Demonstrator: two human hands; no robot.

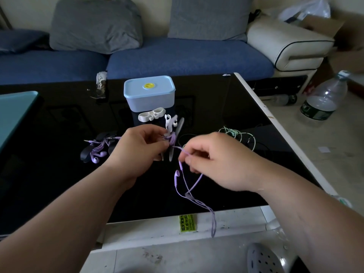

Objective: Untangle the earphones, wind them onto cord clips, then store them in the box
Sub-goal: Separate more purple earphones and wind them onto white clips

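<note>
My left hand (142, 147) grips a grey cord clip (175, 141) with purple cable wound round its middle. My right hand (213, 161) pinches the loose purple cable just right of the clip. From there the purple earphones (177, 175) hang down, the cord trailing past the table's front edge. A second purple set (98, 149) lies wound on a dark clip to the left. Green earphones (235, 134) lie tangled at the right. Behind the hands are two white cord clips (150, 115) and the closed light-blue box (149, 93).
The black glass table (59, 134) has a white right edge (275, 123). A blue sofa (177, 58) stands behind it, a plastic water bottle (323, 99) on the floor at the right. A teal object (13, 109) lies at the table's left.
</note>
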